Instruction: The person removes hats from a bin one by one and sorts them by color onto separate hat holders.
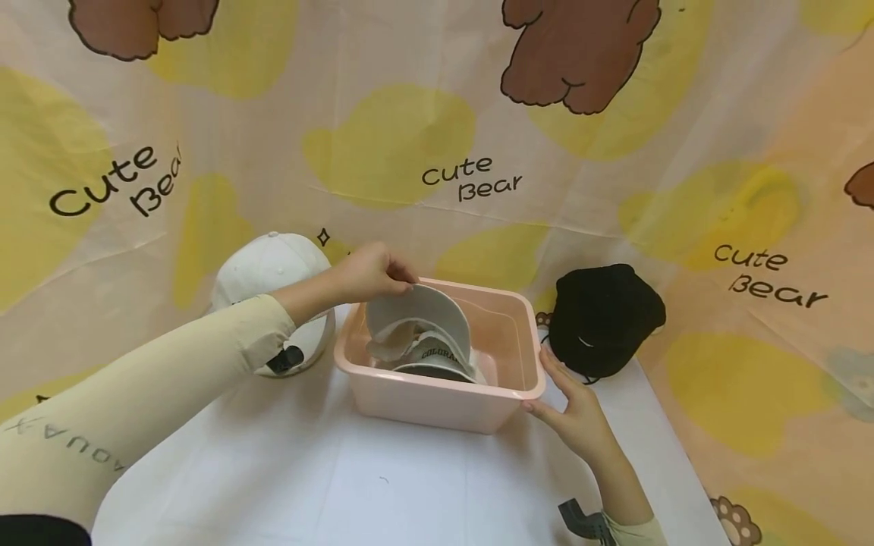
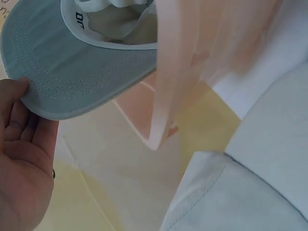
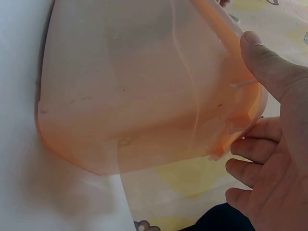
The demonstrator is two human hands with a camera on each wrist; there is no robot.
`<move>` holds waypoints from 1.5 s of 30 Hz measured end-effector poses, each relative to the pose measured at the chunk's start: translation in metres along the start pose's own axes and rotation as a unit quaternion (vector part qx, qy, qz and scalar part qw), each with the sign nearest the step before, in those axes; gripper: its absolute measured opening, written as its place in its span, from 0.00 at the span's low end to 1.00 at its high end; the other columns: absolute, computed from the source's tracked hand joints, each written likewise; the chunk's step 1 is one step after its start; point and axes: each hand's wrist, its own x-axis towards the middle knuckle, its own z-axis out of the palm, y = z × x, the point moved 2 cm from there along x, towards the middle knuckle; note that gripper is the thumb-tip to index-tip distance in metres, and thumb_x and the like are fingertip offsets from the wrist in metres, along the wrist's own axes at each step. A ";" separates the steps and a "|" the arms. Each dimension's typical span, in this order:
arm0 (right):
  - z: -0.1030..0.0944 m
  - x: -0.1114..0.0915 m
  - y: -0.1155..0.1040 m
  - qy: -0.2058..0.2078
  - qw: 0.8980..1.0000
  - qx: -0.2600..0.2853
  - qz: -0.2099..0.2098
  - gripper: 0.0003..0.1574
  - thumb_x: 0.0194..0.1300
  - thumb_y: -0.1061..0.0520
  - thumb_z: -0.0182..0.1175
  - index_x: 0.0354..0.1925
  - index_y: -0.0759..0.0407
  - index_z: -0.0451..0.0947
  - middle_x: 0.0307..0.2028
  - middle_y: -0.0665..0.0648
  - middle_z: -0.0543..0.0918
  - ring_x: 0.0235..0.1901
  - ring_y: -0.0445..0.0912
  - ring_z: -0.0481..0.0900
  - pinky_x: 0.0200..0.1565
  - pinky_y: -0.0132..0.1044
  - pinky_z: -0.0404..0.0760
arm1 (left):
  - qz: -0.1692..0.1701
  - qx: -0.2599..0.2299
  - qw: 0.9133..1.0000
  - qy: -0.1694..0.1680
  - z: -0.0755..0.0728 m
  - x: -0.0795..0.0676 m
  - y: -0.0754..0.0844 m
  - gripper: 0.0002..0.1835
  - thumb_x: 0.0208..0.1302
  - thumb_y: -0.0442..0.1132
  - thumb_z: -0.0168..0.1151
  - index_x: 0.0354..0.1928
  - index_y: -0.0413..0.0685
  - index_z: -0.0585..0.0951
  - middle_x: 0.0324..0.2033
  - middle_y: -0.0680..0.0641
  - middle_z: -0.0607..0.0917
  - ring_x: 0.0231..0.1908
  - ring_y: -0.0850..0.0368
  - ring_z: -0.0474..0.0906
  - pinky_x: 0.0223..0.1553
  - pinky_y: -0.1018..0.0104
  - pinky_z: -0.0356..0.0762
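Head view gives me the pink tub [image 1: 437, 408] first, a white cap [image 1: 273, 262] to its left, a black cap [image 1: 604, 318] just to its right. Inside the tub, a gray-brimmed cap [image 1: 425, 302] stands tilted behind a lettered cap [image 1: 438, 353]. At the tub's right end, the right hand [image 1: 580, 417] grips its corner; above its left side, the left hand [image 1: 369, 274] pinches the brim's edge. I'd brace the tub firmly and steer gently by that brim, sparing the crown.
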 end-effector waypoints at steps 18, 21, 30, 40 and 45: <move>0.006 -0.001 -0.002 -0.002 1.000 0.002 -0.011 0.58 0.55 0.49 0.79 0.77 0.55 0.62 0.77 0.57 0.62 0.74 0.64 0.62 0.66 0.73 0.65 | 0.003 -0.121 0.988 0.095 -0.042 -0.026 0.024 0.07 0.65 0.36 0.71 0.42 0.42 0.90 0.35 0.48 0.92 0.34 0.61 0.84 0.33 0.72 0.80; 0.007 -0.002 -0.003 -0.005 1.000 0.006 -0.006 0.58 0.56 0.49 0.79 0.77 0.55 0.62 0.77 0.58 0.62 0.75 0.64 0.61 0.67 0.73 0.64 | 0.010 -0.126 0.985 0.119 -0.051 -0.030 0.029 0.06 0.64 0.34 0.72 0.42 0.43 0.90 0.33 0.50 0.91 0.33 0.61 0.83 0.32 0.73 0.79; 0.005 -0.002 -0.004 -0.004 1.000 0.003 -0.007 0.58 0.55 0.50 0.79 0.77 0.55 0.62 0.77 0.58 0.62 0.74 0.65 0.61 0.67 0.75 0.64 | 0.052 -0.141 0.973 0.176 -0.072 -0.040 0.043 0.05 0.62 0.32 0.73 0.40 0.40 0.90 0.30 0.52 0.91 0.29 0.64 0.84 0.28 0.75 0.80; 0.000 -0.001 -0.005 -0.010 1.000 -0.007 0.004 0.59 0.54 0.49 0.80 0.77 0.54 0.62 0.78 0.57 0.61 0.76 0.65 0.57 0.67 0.76 0.60 | 0.123 -0.152 0.958 0.211 -0.090 -0.050 0.055 0.04 0.61 0.28 0.72 0.38 0.35 0.90 0.29 0.51 0.92 0.26 0.60 0.87 0.26 0.75 0.83; -0.003 0.000 -0.006 -0.024 0.999 -0.020 0.017 0.60 0.55 0.46 0.79 0.78 0.54 0.60 0.78 0.58 0.60 0.77 0.64 0.56 0.66 0.77 0.61 | 0.128 -0.133 0.953 0.241 -0.101 -0.056 0.056 0.04 0.61 0.29 0.72 0.37 0.35 0.90 0.29 0.51 0.92 0.25 0.60 0.88 0.25 0.74 0.84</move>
